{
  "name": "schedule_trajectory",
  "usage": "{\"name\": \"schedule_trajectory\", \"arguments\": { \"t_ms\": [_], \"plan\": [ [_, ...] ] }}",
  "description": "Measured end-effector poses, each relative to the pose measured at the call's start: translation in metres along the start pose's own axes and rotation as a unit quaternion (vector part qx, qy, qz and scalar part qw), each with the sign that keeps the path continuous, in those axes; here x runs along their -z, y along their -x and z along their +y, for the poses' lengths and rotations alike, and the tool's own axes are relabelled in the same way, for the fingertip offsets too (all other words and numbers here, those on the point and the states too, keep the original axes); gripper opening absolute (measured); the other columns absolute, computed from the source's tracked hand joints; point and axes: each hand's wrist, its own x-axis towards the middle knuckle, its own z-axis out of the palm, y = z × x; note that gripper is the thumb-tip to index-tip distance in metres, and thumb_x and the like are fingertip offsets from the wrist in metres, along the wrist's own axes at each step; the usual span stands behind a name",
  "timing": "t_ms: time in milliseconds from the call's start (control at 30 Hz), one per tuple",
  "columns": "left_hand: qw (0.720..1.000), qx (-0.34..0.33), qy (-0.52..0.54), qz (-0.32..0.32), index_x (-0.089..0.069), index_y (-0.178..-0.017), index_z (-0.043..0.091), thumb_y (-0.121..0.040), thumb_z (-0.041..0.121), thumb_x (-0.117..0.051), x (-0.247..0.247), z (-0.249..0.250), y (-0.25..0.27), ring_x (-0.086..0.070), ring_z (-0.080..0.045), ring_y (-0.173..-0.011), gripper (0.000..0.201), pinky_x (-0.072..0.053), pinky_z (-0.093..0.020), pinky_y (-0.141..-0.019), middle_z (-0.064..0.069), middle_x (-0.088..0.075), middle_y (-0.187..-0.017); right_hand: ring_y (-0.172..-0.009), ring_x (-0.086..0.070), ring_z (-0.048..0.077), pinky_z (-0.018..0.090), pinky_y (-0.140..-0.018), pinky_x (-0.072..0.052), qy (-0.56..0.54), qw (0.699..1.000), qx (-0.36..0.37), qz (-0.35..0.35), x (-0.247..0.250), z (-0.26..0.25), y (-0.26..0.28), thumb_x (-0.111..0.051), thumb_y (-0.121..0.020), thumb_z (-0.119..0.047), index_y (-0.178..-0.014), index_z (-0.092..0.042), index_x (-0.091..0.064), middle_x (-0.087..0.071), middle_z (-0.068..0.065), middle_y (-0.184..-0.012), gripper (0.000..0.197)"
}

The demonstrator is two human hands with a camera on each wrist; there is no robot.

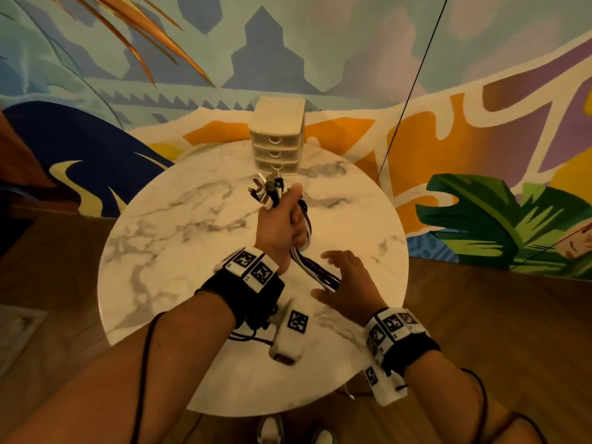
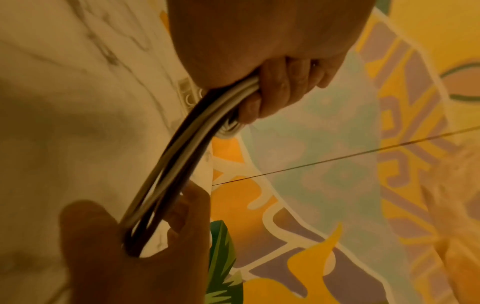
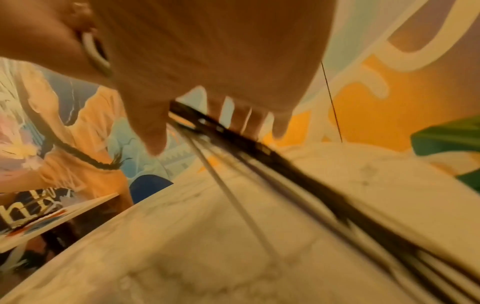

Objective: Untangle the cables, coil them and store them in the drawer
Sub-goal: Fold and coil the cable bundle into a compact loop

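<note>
My left hand [image 1: 286, 219] is raised over the middle of the round marble table [image 1: 166, 238], gripping a bundle of black and white cables [image 1: 312, 267]. Several connector ends [image 1: 266, 190] stick out above the fist. In the left wrist view its fingers [image 2: 275, 90] curl round the bundle [image 2: 176, 162]. The cables run down to my right hand [image 1: 333, 278], whose fingers are spread; the strands pass between thumb and fingers [image 3: 244, 119], blurred there. A small white drawer unit [image 1: 277, 136] with three shut drawers stands at the table's far edge.
A thin black cord [image 1: 413, 81] hangs down past the table's right rear edge. A painted mural wall rises close behind the table. Wooden floor [image 1: 499, 315] surrounds it. A few loose cable strands [image 1: 250, 339] lie on the near part of the tabletop under my left wrist.
</note>
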Motion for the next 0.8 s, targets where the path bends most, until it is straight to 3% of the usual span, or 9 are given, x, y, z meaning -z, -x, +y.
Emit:
{"name": "schedule_trajectory", "arguments": {
  "t_ms": [167,233,300,367,400,500,567,700,800],
  "plan": [
    [0.991,-0.032,0.064,0.113,-0.033,-0.052,0.013,-0.092,0.034,-0.056,-0.013,0.007,-0.007,-0.018,-0.013,-0.031,0.050,-0.020,-0.015,-0.039,0.001,-0.023,-0.038,-0.128,-0.039,0.022,0.037,-0.111,-0.029,-0.094,0.971,0.009,0.220,-0.033,-0.026,0.027,-0.070,-0.078,-0.030,-0.140,-0.016,-0.038,-0.043,0.006,-0.137,0.070],
    [0.984,-0.039,0.095,0.147,-0.033,-0.051,0.014,-0.091,0.035,-0.057,-0.021,0.004,-0.004,-0.018,-0.014,-0.030,0.051,-0.021,-0.015,-0.039,0.001,-0.024,-0.037,-0.132,-0.037,0.025,0.048,-0.115,-0.023,-0.138,0.966,-0.002,0.220,-0.049,-0.040,0.022,-0.054,-0.084,-0.030,-0.141,-0.009,-0.036,-0.041,0.011,-0.141,0.064],
    [0.976,-0.043,0.132,0.166,-0.032,-0.050,0.014,-0.091,0.033,-0.058,-0.032,0.001,0.001,-0.019,-0.013,-0.029,0.052,-0.021,-0.013,-0.039,0.002,-0.024,-0.037,-0.130,-0.040,0.024,0.045,-0.114,-0.026,-0.194,0.960,-0.079,0.184,-0.050,-0.055,0.006,-0.037,-0.083,-0.042,-0.139,-0.011,-0.037,-0.045,0.012,-0.139,0.064],
    [0.973,-0.040,0.162,0.162,-0.031,-0.049,0.014,-0.092,0.032,-0.056,-0.036,0.000,0.004,-0.019,-0.012,-0.027,0.053,-0.020,-0.011,-0.037,0.004,-0.025,-0.036,-0.116,-0.050,0.026,0.034,-0.095,-0.036,-0.216,0.946,-0.212,0.116,-0.040,-0.065,-0.008,-0.037,-0.087,-0.041,-0.134,-0.014,-0.042,-0.054,0.014,-0.127,0.054],
    [0.973,-0.036,0.171,0.149,-0.031,-0.050,0.014,-0.093,0.033,-0.055,-0.034,0.002,0.004,-0.020,-0.011,-0.027,0.053,-0.020,-0.011,-0.037,0.004,-0.024,-0.037,-0.104,-0.054,0.027,0.031,-0.081,-0.036,-0.183,0.952,-0.231,0.085,-0.034,-0.067,-0.011,-0.039,-0.090,-0.040,-0.127,-0.010,-0.045,-0.058,0.016,-0.116,0.048],
    [0.979,-0.021,0.171,0.107,-0.030,-0.055,0.018,-0.091,0.041,-0.053,-0.013,0.010,-0.003,-0.019,-0.012,-0.033,0.050,-0.019,-0.018,-0.036,0.004,-0.022,-0.042,-0.076,-0.057,0.026,0.032,-0.067,-0.039,-0.152,0.976,-0.068,0.143,-0.027,-0.057,-0.006,-0.055,-0.092,-0.030,-0.090,-0.018,-0.054,-0.059,0.008,-0.081,0.012],
    [0.979,-0.012,0.177,0.103,-0.028,-0.054,0.019,-0.091,0.044,-0.051,0.004,0.015,-0.008,-0.016,-0.011,-0.033,0.050,-0.017,-0.018,-0.036,0.005,-0.019,-0.041,-0.069,-0.053,0.022,0.034,-0.064,-0.043,-0.164,0.973,0.011,0.159,-0.025,-0.048,-0.003,-0.055,-0.087,-0.039,-0.075,-0.026,-0.047,-0.054,0.000,-0.074,0.020],
    [0.976,-0.014,0.192,0.099,-0.027,-0.054,0.018,-0.092,0.044,-0.050,0.017,0.022,-0.013,-0.016,-0.011,-0.031,0.051,-0.017,-0.016,-0.035,0.005,-0.020,-0.038,-0.055,-0.046,0.015,0.032,-0.054,-0.036,-0.041,0.994,0.042,0.097,-0.010,-0.039,-0.003,-0.054,-0.091,-0.046,-0.075,-0.024,-0.044,-0.046,-0.009,-0.057,0.028],
    [0.980,-0.007,0.190,0.055,-0.026,-0.053,0.019,-0.092,0.045,-0.048,0.018,0.025,-0.018,-0.015,-0.011,-0.031,0.052,-0.013,-0.019,-0.038,0.005,-0.019,-0.038,-0.047,-0.037,0.006,0.029,-0.052,-0.029,-0.116,0.992,0.027,0.041,0.004,-0.040,-0.003,-0.052,-0.092,-0.045,-0.062,-0.027,-0.041,-0.041,-0.008,-0.051,0.037]
  ]
}}
